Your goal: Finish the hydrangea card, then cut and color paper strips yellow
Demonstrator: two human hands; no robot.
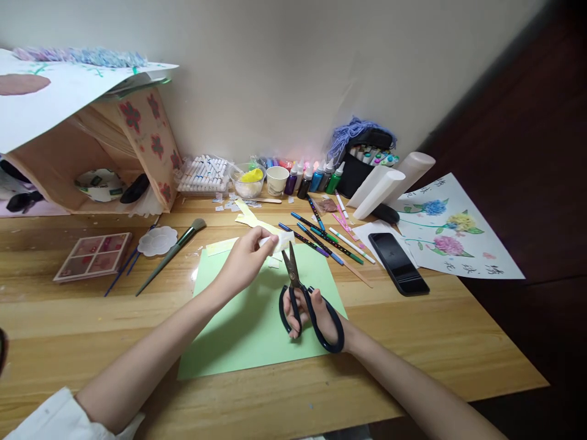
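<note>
My left hand (246, 255) pinches a small pale paper piece (279, 242) above the top edge of a green paper sheet (250, 324). My right hand (316, 318) grips black-handled scissors (298, 293), fingers through the loops. The blades point away from me and their tips touch the paper piece. Both hands hover over the green sheet, which lies flat on the wooden table (435, 342).
Several marker pens (328, 238) lie scattered right of the sheet, beside a black phone (398, 263) and a flower drawing (452, 229). Paint bottles (316, 177), a paper cup (277, 180) and a marker case (364, 162) line the wall. A palette (94, 255), brushes (172, 253) and a cardboard house (98, 153) stand left.
</note>
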